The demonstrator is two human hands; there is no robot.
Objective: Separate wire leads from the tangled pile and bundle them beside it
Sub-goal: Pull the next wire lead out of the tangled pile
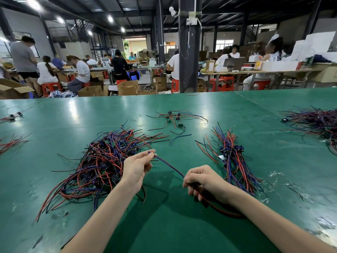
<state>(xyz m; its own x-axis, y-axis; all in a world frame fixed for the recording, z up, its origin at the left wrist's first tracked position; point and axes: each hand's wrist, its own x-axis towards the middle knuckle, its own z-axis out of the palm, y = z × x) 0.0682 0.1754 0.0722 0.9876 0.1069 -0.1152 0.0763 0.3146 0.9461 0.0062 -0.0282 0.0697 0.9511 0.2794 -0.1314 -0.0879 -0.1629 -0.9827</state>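
The left hand [135,167] pinches a blue lead [169,166] by its tip, the right hand [202,179] grips its other end, between tangled pile [104,161] and bundle [233,159] by the desk's [182,225] near edge

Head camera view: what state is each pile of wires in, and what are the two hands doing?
Tangled pile, a loose heap left of the hands.
Bundle, wires roughly aligned, right of the hands.
Blue wire, stretched between both hands.
Left hand, pinches the wire's end.
Right hand, fingers curled round the wire.
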